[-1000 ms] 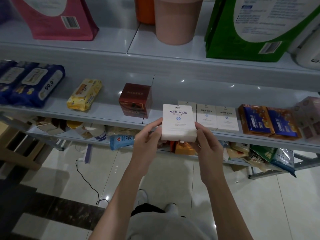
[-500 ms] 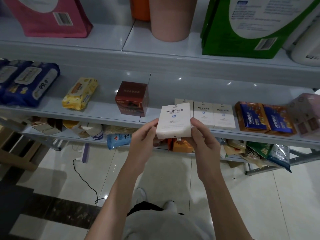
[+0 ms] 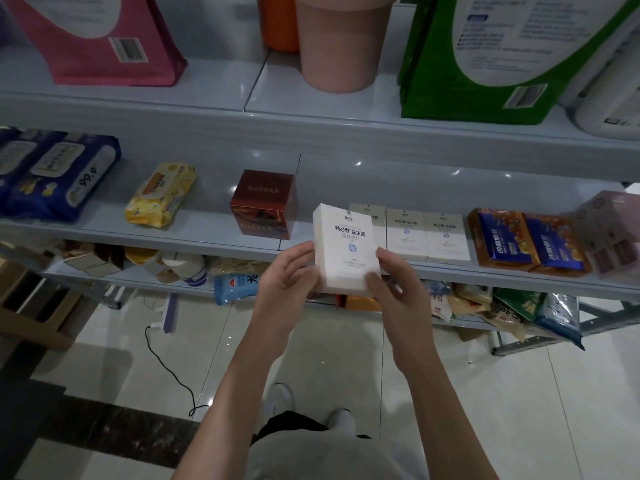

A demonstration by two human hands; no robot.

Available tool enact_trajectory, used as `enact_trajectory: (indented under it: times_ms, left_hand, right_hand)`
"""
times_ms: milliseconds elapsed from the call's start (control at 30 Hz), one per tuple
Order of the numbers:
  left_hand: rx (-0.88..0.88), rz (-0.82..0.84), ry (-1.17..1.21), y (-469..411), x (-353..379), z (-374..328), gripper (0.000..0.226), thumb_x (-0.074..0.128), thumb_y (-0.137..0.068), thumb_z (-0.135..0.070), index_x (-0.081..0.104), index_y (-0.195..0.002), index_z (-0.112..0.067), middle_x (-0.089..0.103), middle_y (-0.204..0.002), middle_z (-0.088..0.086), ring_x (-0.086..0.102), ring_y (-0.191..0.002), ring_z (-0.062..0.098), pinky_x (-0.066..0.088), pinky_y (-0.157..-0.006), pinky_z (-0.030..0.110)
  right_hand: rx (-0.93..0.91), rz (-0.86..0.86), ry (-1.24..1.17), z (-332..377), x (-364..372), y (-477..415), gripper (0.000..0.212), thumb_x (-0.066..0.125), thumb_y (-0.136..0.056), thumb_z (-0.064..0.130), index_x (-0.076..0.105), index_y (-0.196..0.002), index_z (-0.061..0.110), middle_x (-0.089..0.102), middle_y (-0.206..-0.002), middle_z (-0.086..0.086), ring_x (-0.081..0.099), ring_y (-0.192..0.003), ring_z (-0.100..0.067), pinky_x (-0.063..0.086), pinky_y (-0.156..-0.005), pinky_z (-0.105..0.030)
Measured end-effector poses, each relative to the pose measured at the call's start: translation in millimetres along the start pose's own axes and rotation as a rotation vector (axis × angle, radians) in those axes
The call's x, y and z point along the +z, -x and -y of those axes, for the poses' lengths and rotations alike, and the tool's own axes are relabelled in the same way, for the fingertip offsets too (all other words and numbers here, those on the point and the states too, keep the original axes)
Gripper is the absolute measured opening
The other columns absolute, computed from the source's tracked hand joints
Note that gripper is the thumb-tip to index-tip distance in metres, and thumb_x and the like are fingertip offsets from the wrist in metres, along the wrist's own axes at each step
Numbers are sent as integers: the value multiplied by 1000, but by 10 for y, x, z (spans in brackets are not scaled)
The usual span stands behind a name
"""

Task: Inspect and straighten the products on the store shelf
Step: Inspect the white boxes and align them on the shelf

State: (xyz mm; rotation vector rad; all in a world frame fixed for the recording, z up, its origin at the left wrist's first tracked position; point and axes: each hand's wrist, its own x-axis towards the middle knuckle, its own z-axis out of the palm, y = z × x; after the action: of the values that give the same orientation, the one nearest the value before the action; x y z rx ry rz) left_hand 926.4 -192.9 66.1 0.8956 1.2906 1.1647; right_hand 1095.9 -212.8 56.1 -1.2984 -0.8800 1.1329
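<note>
White box (image 3: 344,249), pinched at its sides between our left hand (image 3: 284,284) and right hand (image 3: 398,289), should be slid squarely beside the row of matching boxes (image 3: 408,233).

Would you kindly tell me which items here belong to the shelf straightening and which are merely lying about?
Job: white box, left hand, right hand, matching boxes on shelf.
Lying about: black cable, brown carton.
</note>
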Motion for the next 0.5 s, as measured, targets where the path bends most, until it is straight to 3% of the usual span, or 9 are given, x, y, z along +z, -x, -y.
enact_trajectory:
  times_ms: [100,233,300,400,500]
  left_hand:
    - [-14,67,44,26,4,-24,34,55,-102,-6,63,-130,-22,73,-122,-7,68,-114,11,55,-83,24]
    - [-57,140,95,66,6,-39,32,54,-103,-10,61,-130,-25,75,-116,-9,70,-111,14,59,-85,30]
    - [-59,169,76,81,1,-37,35,55,-102,-9,57,-134,-22,75,-117,-5,70,-111,17,60,-89,35]
    - [-26,171,-15,85,-10,-24,39,59,-100,-6,56,-135,-23,72,-124,-4,68,-116,17,59,-93,40]
    - [3,171,-89,87,-21,-23,44,62,-98,-5,58,-135,-28,70,-127,-12,66,-118,10,57,-98,40]
  right_hand:
    - [41,44,-28,-47,-12,17,37,60,-100,-2,66,-132,15,71,-120,18,67,-98,5,59,-76,-25]
    - [127,75,-21,-76,10,42,32,59,-102,6,74,-123,25,72,-119,18,67,-100,0,59,-96,-42]
    - [136,97,-2,-62,39,60,27,60,-103,15,75,-120,29,71,-122,15,66,-110,0,56,-100,-34]
    - [56,139,115,-22,60,58,21,61,-101,28,72,-117,37,62,-128,8,60,-115,5,49,-88,-10]
    - [41,197,128,8,62,44,26,63,-100,28,70,-125,32,66,-127,7,62,-114,4,49,-85,-8]
